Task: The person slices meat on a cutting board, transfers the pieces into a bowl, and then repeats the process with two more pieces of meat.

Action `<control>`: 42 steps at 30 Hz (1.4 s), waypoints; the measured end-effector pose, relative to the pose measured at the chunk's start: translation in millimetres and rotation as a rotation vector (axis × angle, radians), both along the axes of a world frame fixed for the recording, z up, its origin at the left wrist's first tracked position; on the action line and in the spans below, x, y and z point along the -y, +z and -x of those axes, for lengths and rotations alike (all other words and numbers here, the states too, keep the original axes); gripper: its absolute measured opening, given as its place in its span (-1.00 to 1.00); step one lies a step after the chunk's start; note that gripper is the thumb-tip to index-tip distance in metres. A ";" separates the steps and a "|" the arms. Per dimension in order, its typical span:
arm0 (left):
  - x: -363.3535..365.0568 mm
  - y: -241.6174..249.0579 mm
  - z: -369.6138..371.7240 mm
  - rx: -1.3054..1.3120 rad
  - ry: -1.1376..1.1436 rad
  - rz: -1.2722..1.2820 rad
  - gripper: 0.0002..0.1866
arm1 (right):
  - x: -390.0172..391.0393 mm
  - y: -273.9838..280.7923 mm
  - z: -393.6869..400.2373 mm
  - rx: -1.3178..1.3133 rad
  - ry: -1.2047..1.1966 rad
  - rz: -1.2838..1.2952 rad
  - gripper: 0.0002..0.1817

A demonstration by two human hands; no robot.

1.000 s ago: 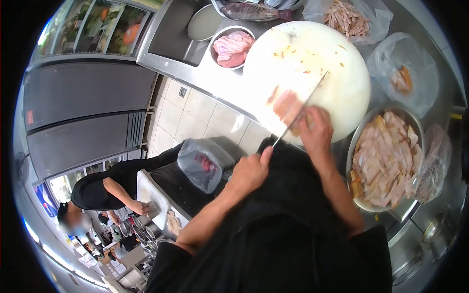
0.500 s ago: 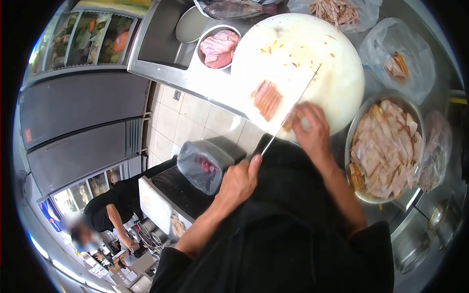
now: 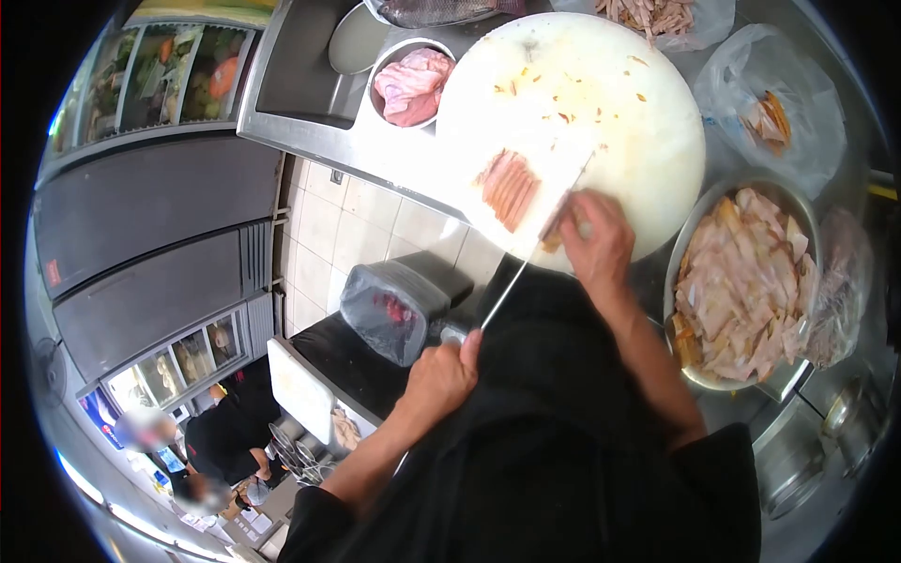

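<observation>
My left hand (image 3: 437, 377) is closed round the handle end of a long thin knife (image 3: 509, 287), whose blade slants up across the round white cutting board (image 3: 648, 122). Against the blade's right side, near the board's lower edge, my right hand (image 3: 598, 233) has its fingers bent and pressed on a small piece of meat (image 3: 552, 241), mostly covered by the fingers. Left of the blade lie thin meat slices (image 3: 510, 190) side by side. Small orange scraps are scattered over the board's upper part.
An oval bowl of sliced meat (image 3: 746, 281) stands right of the board, below a plastic bag (image 3: 774, 117). Upper left are a bowl of raw meat (image 3: 413, 86) and a sink (image 3: 305, 80). A lined bin (image 3: 394, 310) stands below; people (image 3: 230, 427) are at lower left.
The knife has slid back toward my body, and my left hand has moved down and left with it. My right hand stays at the meat. A second person now shows at lower left.
</observation>
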State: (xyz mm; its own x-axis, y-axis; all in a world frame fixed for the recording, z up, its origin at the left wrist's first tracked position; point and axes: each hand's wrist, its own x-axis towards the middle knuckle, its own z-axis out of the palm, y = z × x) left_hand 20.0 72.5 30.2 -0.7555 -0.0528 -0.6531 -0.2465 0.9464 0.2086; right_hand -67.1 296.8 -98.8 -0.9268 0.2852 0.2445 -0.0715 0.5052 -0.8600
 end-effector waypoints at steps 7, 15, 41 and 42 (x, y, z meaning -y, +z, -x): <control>-8.4 18.6 7.9 0.062 0.027 0.047 -0.31 | 1.7 2.8 1.1 -0.002 -0.016 -0.032 -0.84; -23.8 -30.4 33.6 -0.059 -0.023 -0.070 -0.27 | -0.7 2.8 2.3 0.001 0.009 -0.030 -0.86; -3.1 0.7 2.9 0.009 0.013 -0.046 -0.29 | -6.7 1.2 -6.7 -0.025 0.024 -0.073 -0.82; -5.4 0.3 4.5 -0.001 0.008 -0.043 -0.29 | -7.4 2.0 -6.7 -0.008 0.034 -0.081 -0.81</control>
State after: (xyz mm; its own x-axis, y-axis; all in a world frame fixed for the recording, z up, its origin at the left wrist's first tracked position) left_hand 15.4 77.9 30.5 -0.7557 -0.0309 -0.6542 -0.2540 0.9345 0.2493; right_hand -60.4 304.2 -96.8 -0.9334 0.2328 0.2731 -0.0965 0.5703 -0.8158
